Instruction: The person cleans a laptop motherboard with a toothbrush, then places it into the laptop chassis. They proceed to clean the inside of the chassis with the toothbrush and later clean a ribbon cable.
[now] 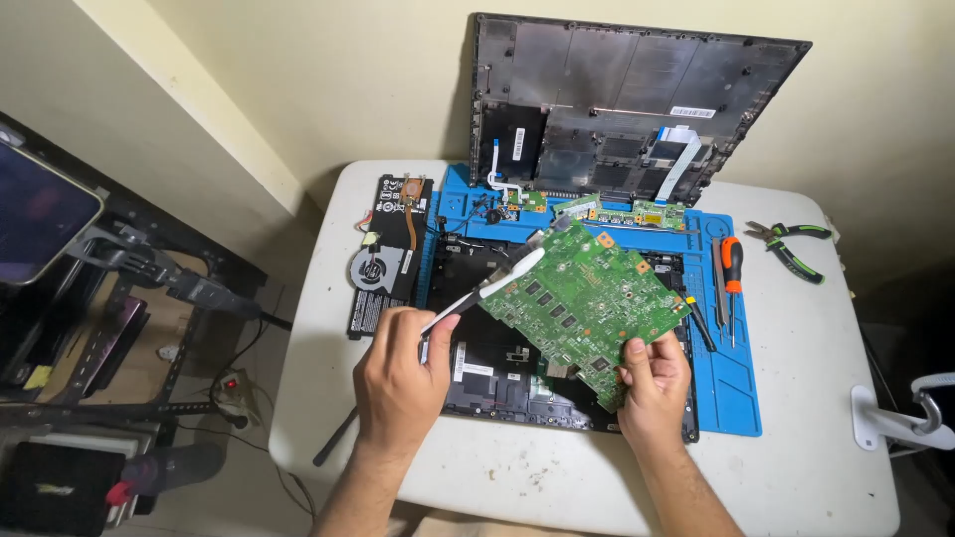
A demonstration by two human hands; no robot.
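My right hand (654, 386) grips the near corner of a green laptop circuit board (582, 298), holding it tilted above the opened black laptop base (487, 370). My left hand (400, 378) holds a white-headed brush (494, 281) by its dark handle, with the bristle end resting against the board's left edge. The laptop's bottom cover (617, 99) leans upright against the wall behind.
A blue work mat (731, 378) covers the white table (537, 467). A battery with fan and copper heat pipe (386, 254) lies at left. Screwdrivers (729, 278) and green-handled pliers (791, 244) lie at right. Small green boards (622, 211) sit at the back.
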